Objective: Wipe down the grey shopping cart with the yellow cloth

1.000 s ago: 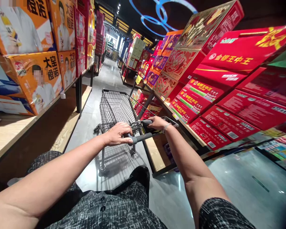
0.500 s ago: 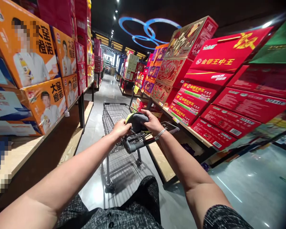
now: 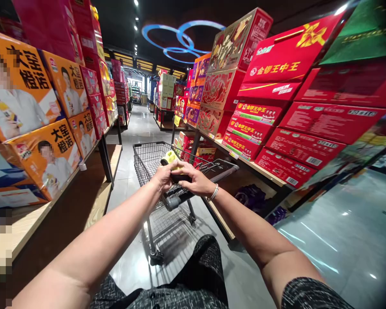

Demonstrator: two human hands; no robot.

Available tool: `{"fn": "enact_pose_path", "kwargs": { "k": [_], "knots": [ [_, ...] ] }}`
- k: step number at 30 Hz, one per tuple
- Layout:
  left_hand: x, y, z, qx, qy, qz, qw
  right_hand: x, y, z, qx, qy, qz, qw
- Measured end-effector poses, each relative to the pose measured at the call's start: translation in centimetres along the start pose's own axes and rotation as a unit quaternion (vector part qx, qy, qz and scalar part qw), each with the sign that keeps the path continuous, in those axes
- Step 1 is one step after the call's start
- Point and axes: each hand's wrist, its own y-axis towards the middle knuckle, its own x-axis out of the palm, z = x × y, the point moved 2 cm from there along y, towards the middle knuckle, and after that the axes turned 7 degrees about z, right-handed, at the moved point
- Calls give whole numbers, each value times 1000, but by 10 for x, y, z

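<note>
Over the cart's handle end, my left hand (image 3: 164, 177) is closed around a yellow-green and black object (image 3: 171, 157). Its yellow-green part has hollows or holes; what kind of thing it is I cannot make out. My right hand (image 3: 197, 179), with a bracelet at the wrist, curls its fingers over the object's dark near side, touching or almost touching my left fingers. Much of the object is hidden by both hands. Just beyond and below stands a dark wire shopping cart (image 3: 149, 145), its handle bar (image 3: 223, 173) running to the right under my hands.
Orange drink cartons (image 3: 46, 156) are stacked on a wooden shelf at the left. Red gift boxes (image 3: 270, 64) fill the right shelf (image 3: 273, 177), above purple packages (image 3: 251, 195). Between the shelves, a tiled aisle (image 3: 141, 122) leads away past more stacked goods.
The object has turned: its dark oval face showed before, now its yellow-green side does. My hands have come closer together and slightly left. The view has shifted a little.
</note>
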Motion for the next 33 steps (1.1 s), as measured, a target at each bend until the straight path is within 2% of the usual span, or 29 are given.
{"fn": "enact_pose_path", "kwargs": {
  "k": [2,4,5,9,11,14,17,19,20,22,24,26,28,30,33],
  "knots": [
    [1,0,0,12,-3,6,1000,-11,0,9,61,84,87,991],
    [7,-2,-3,17,4,-30,999,-18,2,19,137,114,187,966],
    [11,-4,-4,18,9,-51,998,-18,3,22,161,130,192,959],
    [23,-12,-8,31,56,-97,993,-2,5,19,185,249,40,950],
    [21,-15,-4,67,120,-112,984,-3,0,13,179,252,47,950],
    [5,-21,5,147,259,-130,946,-16,-13,-2,144,139,82,976],
    [-22,-27,8,188,317,-73,927,-22,-32,-26,80,-49,53,994],
    [-40,-32,4,207,298,-28,931,-10,-45,-40,27,-191,8,981],
    [-47,-34,2,209,293,-28,932,-1,-51,-45,-1,-256,-16,967],
    [-57,-37,-2,198,322,-77,922,16,-59,-47,-46,-353,-55,933],
    [-62,-39,-2,190,391,-148,888,21,-63,-35,-53,-401,-58,913],
    [-65,-39,3,201,457,-183,847,8,-66,-11,-27,-420,-46,906],
    [-66,-38,10,214,496,-186,821,-20,-69,25,21,-426,-36,904],
    [-67,-38,17,215,514,-189,809,-59,-75,65,99,-436,-15,894],
    [-69,-40,22,218,529,-197,796,-115,-88,118,224,-462,52,856]
  ]
}}
